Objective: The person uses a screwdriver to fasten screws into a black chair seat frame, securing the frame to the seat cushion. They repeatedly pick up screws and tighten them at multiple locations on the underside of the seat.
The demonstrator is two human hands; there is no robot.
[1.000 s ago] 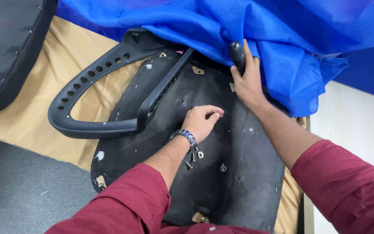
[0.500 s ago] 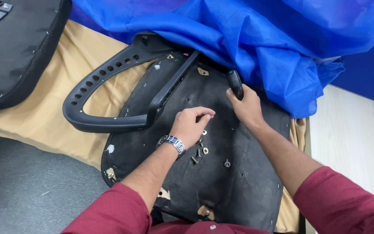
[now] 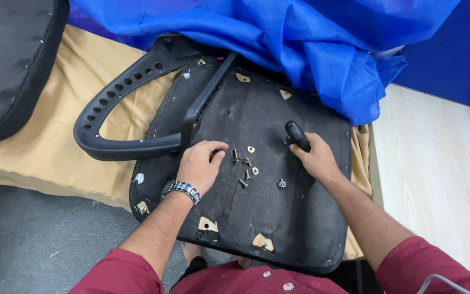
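Note:
An upturned black chair seat (image 3: 278,218) lies in front of me, its fabric underside facing up. A black plastic armrest (image 3: 131,144) with a row of holes is fixed along its left edge. My left hand (image 3: 201,165), with a metal watch on the wrist, rests curled on the seat beside the armrest, its fingertips next to several loose screws and washers (image 3: 246,163). My right hand (image 3: 315,159) grips a black tool handle (image 3: 296,134) that stands on the seat.
A blue cloth (image 3: 300,38) is bunched over the back of the seat. Brown paper (image 3: 44,136) covers the surface on the left. Another black cushion (image 3: 12,65) lies at far left. A pale wooden table (image 3: 436,174) is at right, grey floor (image 3: 39,245) below.
My right hand has brought the tool handle from the edge of the blue cloth toward me onto the seat. The left hand has shifted slightly left, uncovering the screws and washers.

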